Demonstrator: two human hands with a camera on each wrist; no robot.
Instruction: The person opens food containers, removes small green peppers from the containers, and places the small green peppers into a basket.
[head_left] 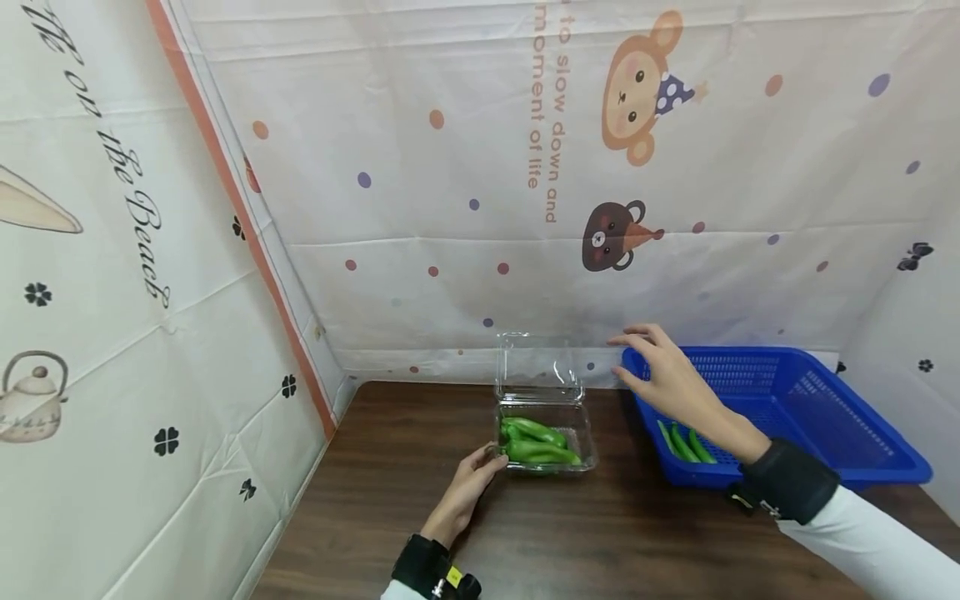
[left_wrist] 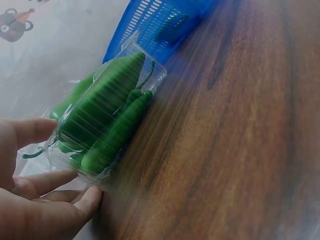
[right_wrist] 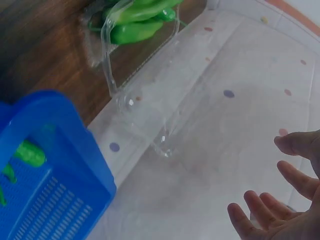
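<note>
While the left hand [head_left: 467, 492] rests on the table [head_left: 600, 542] in the lower middle of the head view, its relaxed fingertips touch the near left corner of a clear plastic box [head_left: 546, 446] without gripping it. The box sits at the centre of the frame, holds several green peppers [head_left: 538, 442], and its lid [head_left: 538, 368] stands upright against the patterned cloth [head_left: 480, 208] behind. In the left wrist view the fingers [left_wrist: 47, 182] lie at the box's lower left end, thumb above, fingers below. The right hand [head_left: 667, 379] hovers right of centre, spread wide and holding nothing, above the left rim of a blue basket [head_left: 825, 417]; its fingertips are just beside the raised lid but apart from it. More green peppers [head_left: 686, 442] lie at the basket's near left corner. The basket stands just to the right of the box.
</note>
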